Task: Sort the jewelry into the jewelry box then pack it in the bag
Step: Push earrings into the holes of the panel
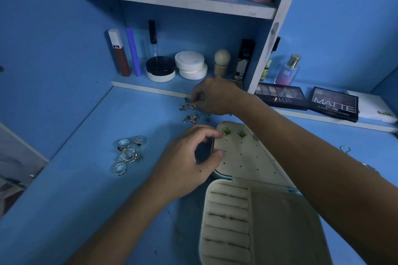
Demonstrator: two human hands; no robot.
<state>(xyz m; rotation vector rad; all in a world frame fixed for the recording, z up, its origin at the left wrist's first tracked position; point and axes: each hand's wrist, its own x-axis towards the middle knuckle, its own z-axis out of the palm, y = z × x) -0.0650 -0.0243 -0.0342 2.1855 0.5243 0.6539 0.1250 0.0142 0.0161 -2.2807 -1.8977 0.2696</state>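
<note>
Jewelry box [247, 189] open at 5 o'clock on surface [86, 178]; left grip [189, 163] pinching lid edge, right grip [212, 97] nipping earring [190, 105] at 12; rings [129, 153] at 9, clear room around.

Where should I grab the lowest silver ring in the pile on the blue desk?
Pinch the lowest silver ring across its band from above. It seems to lie nearly flat at the pile's near edge, apart from the tangled rings, so coming from the near side avoids disturbing them.

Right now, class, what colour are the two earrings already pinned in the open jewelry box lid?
Green, gold-edged earrings, clearest in the head view.
</note>
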